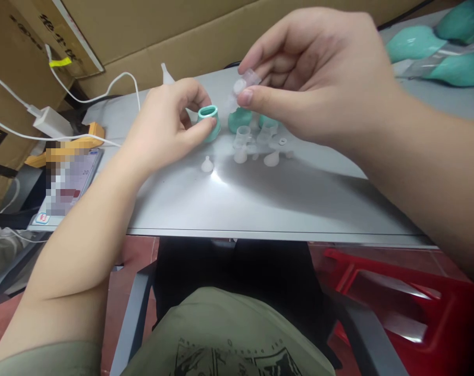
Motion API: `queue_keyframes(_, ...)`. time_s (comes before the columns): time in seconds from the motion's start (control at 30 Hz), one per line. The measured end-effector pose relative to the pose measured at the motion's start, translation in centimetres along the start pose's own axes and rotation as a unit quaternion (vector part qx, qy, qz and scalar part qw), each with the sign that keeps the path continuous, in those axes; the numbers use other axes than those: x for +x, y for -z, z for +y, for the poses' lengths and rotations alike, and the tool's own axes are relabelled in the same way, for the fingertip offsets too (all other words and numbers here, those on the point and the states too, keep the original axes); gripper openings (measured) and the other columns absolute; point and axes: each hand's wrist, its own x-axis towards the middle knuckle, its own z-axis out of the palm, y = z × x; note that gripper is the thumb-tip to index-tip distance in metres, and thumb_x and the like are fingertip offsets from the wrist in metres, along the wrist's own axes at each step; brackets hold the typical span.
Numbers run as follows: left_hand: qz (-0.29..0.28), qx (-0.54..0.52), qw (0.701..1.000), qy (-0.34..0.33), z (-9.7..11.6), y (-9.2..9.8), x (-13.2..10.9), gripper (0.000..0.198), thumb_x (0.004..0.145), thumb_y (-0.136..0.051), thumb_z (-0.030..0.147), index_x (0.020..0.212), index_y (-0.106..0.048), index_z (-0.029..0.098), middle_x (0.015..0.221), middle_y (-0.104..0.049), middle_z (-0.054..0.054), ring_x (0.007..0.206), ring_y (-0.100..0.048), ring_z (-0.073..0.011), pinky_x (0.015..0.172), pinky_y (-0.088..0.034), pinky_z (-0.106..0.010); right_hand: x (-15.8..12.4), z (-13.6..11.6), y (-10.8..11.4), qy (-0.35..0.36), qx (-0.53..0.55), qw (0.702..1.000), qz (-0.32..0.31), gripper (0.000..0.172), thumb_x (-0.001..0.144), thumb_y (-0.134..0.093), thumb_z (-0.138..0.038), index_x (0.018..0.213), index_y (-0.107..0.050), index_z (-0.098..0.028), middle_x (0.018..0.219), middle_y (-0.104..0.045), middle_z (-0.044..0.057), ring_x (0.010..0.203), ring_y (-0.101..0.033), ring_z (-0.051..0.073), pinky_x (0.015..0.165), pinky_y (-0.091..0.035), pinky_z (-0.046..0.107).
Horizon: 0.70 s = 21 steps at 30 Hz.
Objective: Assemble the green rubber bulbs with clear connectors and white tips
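On the grey bench, five or six small clear pieces lie loose. Just behind them sit two teal bulbs. To their left, the left hand closes its grip on another teal bulb. Just above, the right hand pinches one clear tip.

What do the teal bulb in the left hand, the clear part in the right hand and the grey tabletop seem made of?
Teal open-mouthed bulb, in the left hand: probably soft rubber or silicone; matte, opaque.
Small clear tubular part, pinched by the right hand: translucent plastic or silicone; frosted look.
Grey tabletop: smooth, semi-glossy, perhaps coated metal; bright glare spot.
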Motion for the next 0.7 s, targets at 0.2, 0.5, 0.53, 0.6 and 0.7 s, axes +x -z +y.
queue_keyframes(0.2,0.027,-0.075,0.996,-0.030,-0.8,-0.5,0.3,0.027,0.091,-0.084,0.020,0.089,-0.059,0.031,0.097,-0.080,0.000,0.079,-0.069,-0.0215,0.072,-0.059,-0.042,-0.2,-0.5,-0.2,-0.001,-0.007,1.000,0.025,0.047,0.081,-0.114,-0.053,0.105,-0.083,-0.027,0.097,-0.078,-0.002,0.088,-0.075,0.010,0.081,-0.064,0.024)
queue_keyframes(0.5,-0.038,-0.194,0.980,-0.016,-2.9,-1.3,0.6,0.047,0.094,-0.094,0.067,0.102,-0.063,0.033,0.114,-0.080,-0.006,0.090,-0.072,-0.0251,0.073,-0.067,-0.046,0.0,-1.0,-1.0,-0.014,0.039,0.997,0.062,0.045,0.073,-0.118,-0.041,0.098,-0.084,-0.024,0.100,-0.080,-0.002,0.090,-0.077,0.008,0.077,-0.065,0.017)
queue_keyframes(0.53,-0.039,-0.197,0.980,-0.017,-3.0,-1.4,0.6,0.046,0.093,-0.094,0.068,0.104,-0.066,0.033,0.116,-0.081,-0.007,0.091,-0.073,-0.0265,0.073,-0.068,-0.046,0.1,-0.9,-0.9,-0.015,0.034,0.997,0.061,0.042,0.075,-0.117,-0.040,0.098,-0.085,-0.025,0.101,-0.081,-0.004,0.090,-0.077,0.006,0.076,-0.063,0.014)
queue_keyframes(0.6,-0.034,-0.174,0.984,-0.008,-2.8,-1.6,0.5,0.037,0.096,-0.093,0.061,0.106,-0.070,0.033,0.120,-0.083,-0.007,0.096,-0.077,-0.0284,0.074,-0.068,-0.046,0.1,-0.7,-0.8,-0.012,0.023,0.998,0.050,0.039,0.076,-0.115,-0.040,0.099,-0.086,-0.026,0.103,-0.083,-0.005,0.091,-0.080,0.005,0.075,-0.062,0.012)
queue_keyframes(0.7,-0.031,-0.117,0.992,0.023,-1.8,-1.6,0.3,0.015,0.101,-0.088,0.034,0.106,-0.075,0.029,0.120,-0.086,-0.006,0.097,-0.082,-0.0270,0.075,-0.066,-0.039,0.0,-0.6,-0.7,-0.009,0.042,0.998,0.046,0.039,0.078,-0.114,-0.038,0.099,-0.085,-0.023,0.105,-0.083,-0.002,0.093,-0.081,0.008,0.080,-0.066,0.017)
